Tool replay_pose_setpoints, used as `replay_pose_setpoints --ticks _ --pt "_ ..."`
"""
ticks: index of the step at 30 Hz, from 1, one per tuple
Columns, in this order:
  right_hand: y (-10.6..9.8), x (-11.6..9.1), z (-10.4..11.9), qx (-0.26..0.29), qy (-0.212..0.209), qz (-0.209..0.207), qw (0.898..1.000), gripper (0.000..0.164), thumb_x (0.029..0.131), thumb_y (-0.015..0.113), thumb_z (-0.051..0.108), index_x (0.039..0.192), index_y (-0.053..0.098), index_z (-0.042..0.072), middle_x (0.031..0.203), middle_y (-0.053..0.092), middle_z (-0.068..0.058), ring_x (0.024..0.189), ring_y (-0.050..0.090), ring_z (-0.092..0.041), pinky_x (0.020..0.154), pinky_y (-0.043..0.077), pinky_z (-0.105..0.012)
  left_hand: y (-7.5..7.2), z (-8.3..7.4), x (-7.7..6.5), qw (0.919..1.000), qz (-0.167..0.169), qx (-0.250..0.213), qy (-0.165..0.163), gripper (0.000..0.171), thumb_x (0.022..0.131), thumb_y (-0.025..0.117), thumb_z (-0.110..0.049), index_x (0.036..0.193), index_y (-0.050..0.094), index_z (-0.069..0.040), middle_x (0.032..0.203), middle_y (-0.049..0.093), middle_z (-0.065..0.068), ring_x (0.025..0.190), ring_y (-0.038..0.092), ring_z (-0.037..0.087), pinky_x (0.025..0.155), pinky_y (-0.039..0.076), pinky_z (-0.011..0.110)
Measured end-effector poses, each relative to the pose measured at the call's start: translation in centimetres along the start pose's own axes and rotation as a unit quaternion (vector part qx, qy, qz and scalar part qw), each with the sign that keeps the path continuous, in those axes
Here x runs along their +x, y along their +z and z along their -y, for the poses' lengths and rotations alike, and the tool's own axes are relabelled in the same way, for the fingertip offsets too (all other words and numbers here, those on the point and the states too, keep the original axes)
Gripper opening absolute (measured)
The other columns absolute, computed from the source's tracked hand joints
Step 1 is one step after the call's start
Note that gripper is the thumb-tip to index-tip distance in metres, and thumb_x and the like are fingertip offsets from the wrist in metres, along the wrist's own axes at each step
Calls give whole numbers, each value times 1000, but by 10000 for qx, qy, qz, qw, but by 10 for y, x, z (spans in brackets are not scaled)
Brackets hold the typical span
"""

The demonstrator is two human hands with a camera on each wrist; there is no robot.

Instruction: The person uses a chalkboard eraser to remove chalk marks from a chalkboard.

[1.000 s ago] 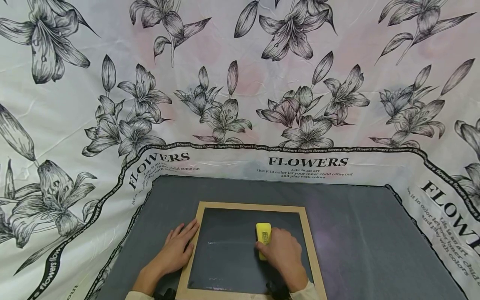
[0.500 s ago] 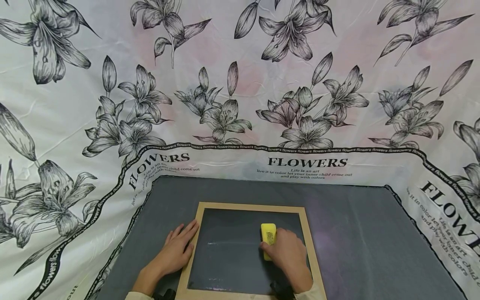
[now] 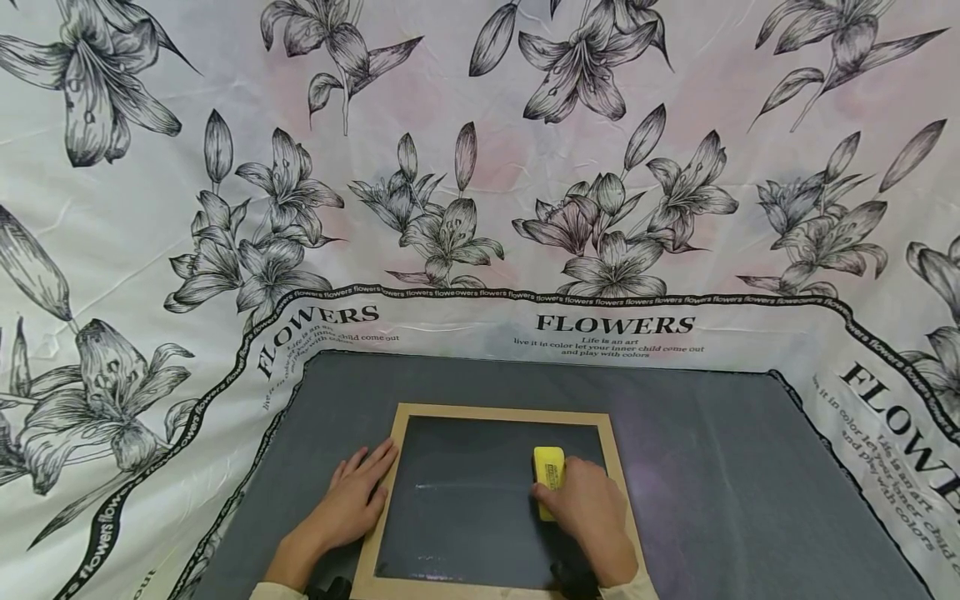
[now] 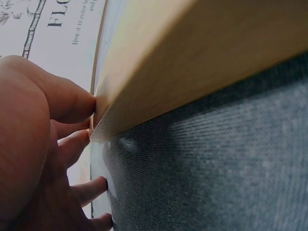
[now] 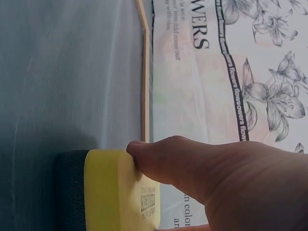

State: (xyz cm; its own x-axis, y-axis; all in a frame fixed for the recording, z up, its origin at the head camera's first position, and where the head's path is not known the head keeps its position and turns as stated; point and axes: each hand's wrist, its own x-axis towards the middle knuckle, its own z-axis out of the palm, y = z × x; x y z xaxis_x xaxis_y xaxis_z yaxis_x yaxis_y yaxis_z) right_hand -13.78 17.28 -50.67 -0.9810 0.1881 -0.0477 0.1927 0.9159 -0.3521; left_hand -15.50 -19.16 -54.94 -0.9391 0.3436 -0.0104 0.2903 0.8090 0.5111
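Grey-centred, flower-printed white cloth (image 3: 720, 467) | left hand (image 3: 348, 502), fingers extended, against wooden-framed dark rectangular board (image 3: 465, 525) | yellow, dark-padded block eraser (image 3: 549, 472) on board, gripped by right hand (image 3: 591, 510) | likely mid-wipe; next stroke calls for even pressure

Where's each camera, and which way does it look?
Head: on the head, looking forward and down at the board; left hand and right hand show.
Left wrist: on that wrist, along the wooden frame; left hand shows.
Right wrist: on that wrist, at the yellow eraser; right hand shows.
Head and right wrist share the yellow eraser.
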Motion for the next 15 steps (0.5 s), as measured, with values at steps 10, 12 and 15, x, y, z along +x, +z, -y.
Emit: replay_pose_setpoints --ticks 10,12,15 --pt "-3 2 -8 5 175 116 9998 62 74 79 56 108 67 4 75 60 -4 65 54 -20 52 42 -36 1 1 0 10000 -15 39 -16 62 101 57 -16 158 35 -18 166 27 0 150 24 45 112 15 75" --pt "-4 2 -10 7 211 150 9997 63 74 79 56 108 68 4 75 60 -4 65 54 -21 52 42 -35 1 1 0 10000 -6 65 -23 62 101 57 -16 158 35 -19 166 26 0 150 24 45 112 15 75" --pt "-5 3 -13 -8 202 139 9997 62 74 80 56 106 68 4 74 60 -4 65 54 -20 52 42 -35 2 2 0 10000 2 91 -23 62 101 57 -17 159 34 -19 166 26 -1 150 24 45 112 15 75"
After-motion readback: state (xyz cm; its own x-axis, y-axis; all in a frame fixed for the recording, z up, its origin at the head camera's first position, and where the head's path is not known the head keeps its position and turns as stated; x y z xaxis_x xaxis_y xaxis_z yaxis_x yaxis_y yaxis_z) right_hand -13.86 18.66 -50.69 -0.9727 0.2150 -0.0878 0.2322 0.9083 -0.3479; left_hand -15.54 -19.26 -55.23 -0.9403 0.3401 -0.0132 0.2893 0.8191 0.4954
